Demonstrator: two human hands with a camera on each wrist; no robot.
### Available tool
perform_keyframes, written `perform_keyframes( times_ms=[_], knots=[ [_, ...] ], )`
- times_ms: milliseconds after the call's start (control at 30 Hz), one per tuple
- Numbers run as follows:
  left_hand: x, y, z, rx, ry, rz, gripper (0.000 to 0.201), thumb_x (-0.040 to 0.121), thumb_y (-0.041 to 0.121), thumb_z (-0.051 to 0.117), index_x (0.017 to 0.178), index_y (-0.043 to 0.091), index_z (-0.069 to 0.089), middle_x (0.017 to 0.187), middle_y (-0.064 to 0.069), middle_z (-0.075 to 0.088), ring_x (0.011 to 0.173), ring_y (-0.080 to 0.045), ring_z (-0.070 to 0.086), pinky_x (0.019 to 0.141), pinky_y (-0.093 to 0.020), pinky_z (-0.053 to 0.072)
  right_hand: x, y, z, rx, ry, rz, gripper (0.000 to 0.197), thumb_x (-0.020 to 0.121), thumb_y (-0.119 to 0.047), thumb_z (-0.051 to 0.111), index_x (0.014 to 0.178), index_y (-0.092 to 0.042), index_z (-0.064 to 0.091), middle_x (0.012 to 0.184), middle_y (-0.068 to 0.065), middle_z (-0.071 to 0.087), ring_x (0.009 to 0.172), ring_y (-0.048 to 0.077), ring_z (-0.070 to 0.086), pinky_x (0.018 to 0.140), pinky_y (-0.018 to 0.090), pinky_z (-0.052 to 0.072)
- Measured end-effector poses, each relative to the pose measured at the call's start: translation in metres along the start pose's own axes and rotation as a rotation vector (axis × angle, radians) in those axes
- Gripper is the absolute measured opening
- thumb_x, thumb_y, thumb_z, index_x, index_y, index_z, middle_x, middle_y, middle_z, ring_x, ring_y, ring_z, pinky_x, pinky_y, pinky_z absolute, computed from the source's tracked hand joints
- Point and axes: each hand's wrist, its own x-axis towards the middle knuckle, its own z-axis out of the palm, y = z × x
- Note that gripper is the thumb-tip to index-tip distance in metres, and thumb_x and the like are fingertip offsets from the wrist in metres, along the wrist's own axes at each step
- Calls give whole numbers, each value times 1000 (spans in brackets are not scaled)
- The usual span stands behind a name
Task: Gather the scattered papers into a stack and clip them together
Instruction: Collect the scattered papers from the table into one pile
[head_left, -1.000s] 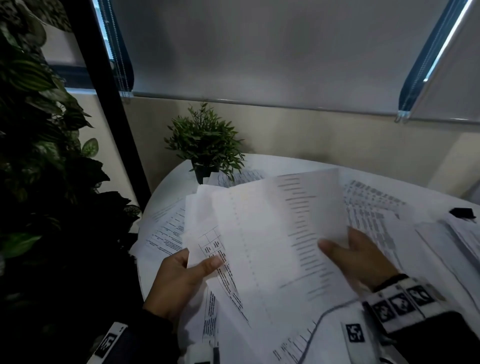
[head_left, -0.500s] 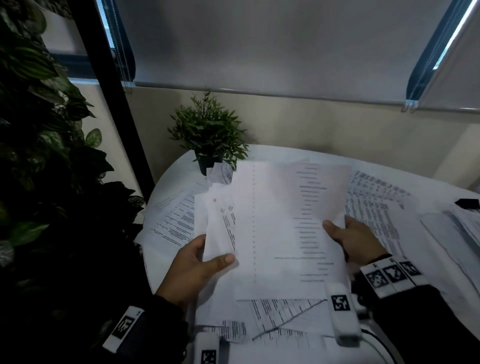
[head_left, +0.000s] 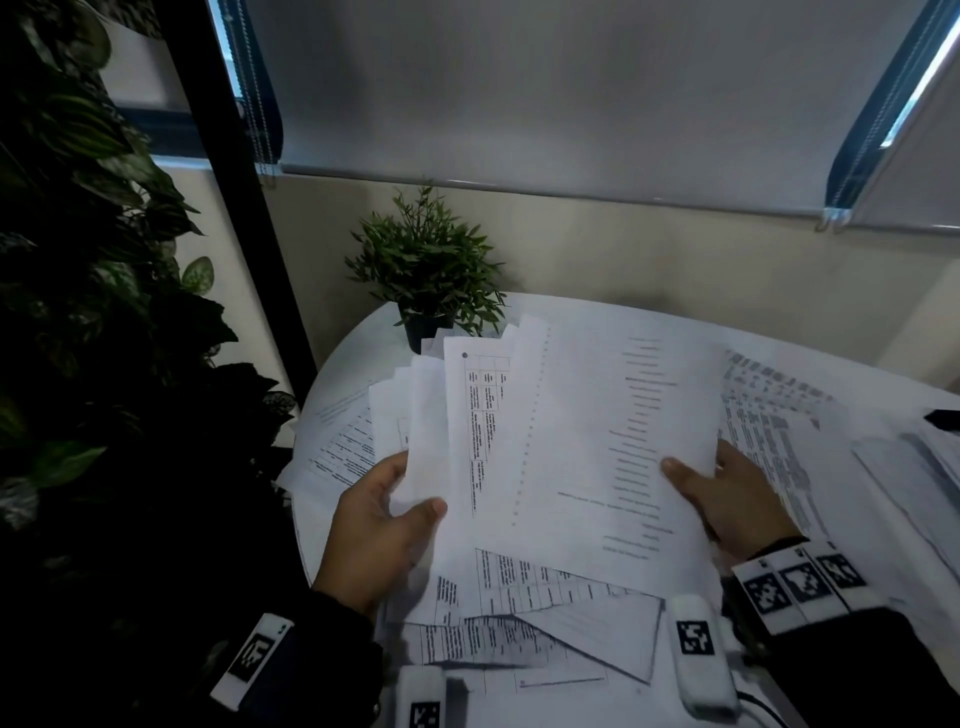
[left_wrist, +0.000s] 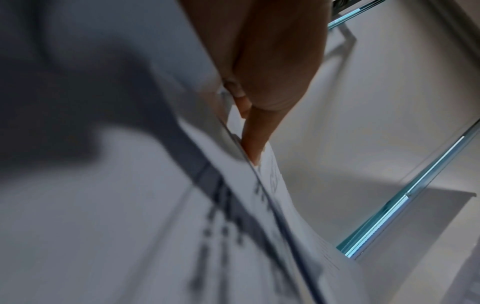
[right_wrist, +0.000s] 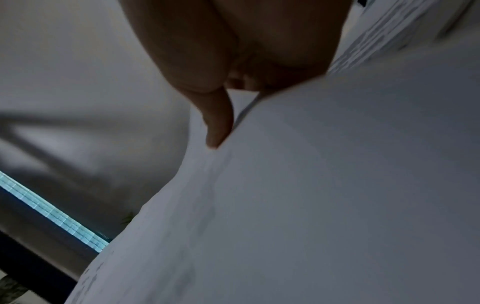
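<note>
An uneven bundle of printed white papers (head_left: 571, 447) is held upright and fanned above the round white table (head_left: 597, 314). My left hand (head_left: 384, 525) grips the bundle's lower left edge, thumb on the front. My right hand (head_left: 727, 493) grips the right edge, thumb on the top sheet. The left wrist view shows my left hand (left_wrist: 259, 86) pinching the sheets' edges (left_wrist: 280, 195). In the right wrist view, the thumb of my right hand (right_wrist: 221, 115) presses on the top sheet (right_wrist: 311, 195). Loose papers lie on the table at the left (head_left: 337, 447), right (head_left: 769, 431) and below the bundle (head_left: 545, 613). A black clip (head_left: 943, 418) lies at the far right.
A small potted plant (head_left: 428, 265) stands at the back of the table, just behind the bundle. Tall dark foliage (head_left: 78, 312) fills the left side. A black post (head_left: 234, 182) and lowered window blinds (head_left: 545, 88) are behind the table.
The bundle has swung from a leftward slant to nearly upright, and both hands shifted along its edges. The sheets sit closer together than before.
</note>
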Motion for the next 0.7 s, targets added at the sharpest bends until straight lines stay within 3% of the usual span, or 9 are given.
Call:
perform_keyframes(
  times_ms=[100,133,200,267,400,500,567,600,700],
  knots=[
    [0,2,2,-34,62,52,38,83,-17,58,112,7,63,102,0,75,94,-17,70,76,-23,57,-4,8,4,1,-260,157,101,31,-36,95,119,-10,54,106,11,71,96,28,68,74,38,58],
    [1,3,2,-38,86,69,37,84,-15,58,114,7,63,106,-3,73,97,-21,69,79,-27,57,-3,11,3,-44,-283,175,103,29,-34,96,120,-11,54,106,11,71,96,27,69,75,38,58],
    [2,6,0,-42,131,108,37,86,-13,57,116,7,62,113,-8,70,103,-24,67,86,-33,56,-4,10,-1,-131,-240,159,72,56,-10,89,121,-7,56,100,9,71,85,18,71,67,30,58],
    [2,9,-4,-39,159,141,37,86,-14,55,115,8,62,114,-7,69,106,-23,66,89,-30,55,-4,6,-7,-183,-140,106,43,76,6,70,117,-1,59,97,8,70,70,5,70,57,18,55],
    [0,12,-5,-107,131,132,38,89,-16,48,119,7,58,113,-9,69,99,-20,69,77,-24,58,-10,-7,-16,-44,59,2,22,89,1,56,110,2,58,107,11,63,51,-6,62,46,9,47],
    [-3,15,0,-177,82,123,48,90,-18,42,128,10,49,110,1,71,95,-11,69,69,-19,56,-14,-15,-13,35,71,-33,36,85,-13,65,109,12,57,102,18,67,55,0,64,49,11,48],
    [-4,18,3,-169,63,118,59,89,-22,39,132,17,44,106,16,71,95,-4,68,68,-15,54,-14,-10,-5,121,-82,28,64,60,-31,86,106,7,62,90,11,73,67,6,70,55,15,53],
    [-3,18,4,-167,54,105,66,87,-24,38,136,21,40,108,17,70,95,-2,68,68,-14,53,-15,-8,2,134,-136,77,64,57,-32,87,105,3,64,90,9,74,74,12,72,59,22,56],
    [0,13,6,-205,40,-47,86,85,-24,36,146,36,25,115,11,62,80,-4,71,60,-16,54,-16,6,26,207,-289,230,48,72,-22,75,115,-5,62,112,15,69,99,29,68,89,47,52]
  ],
)
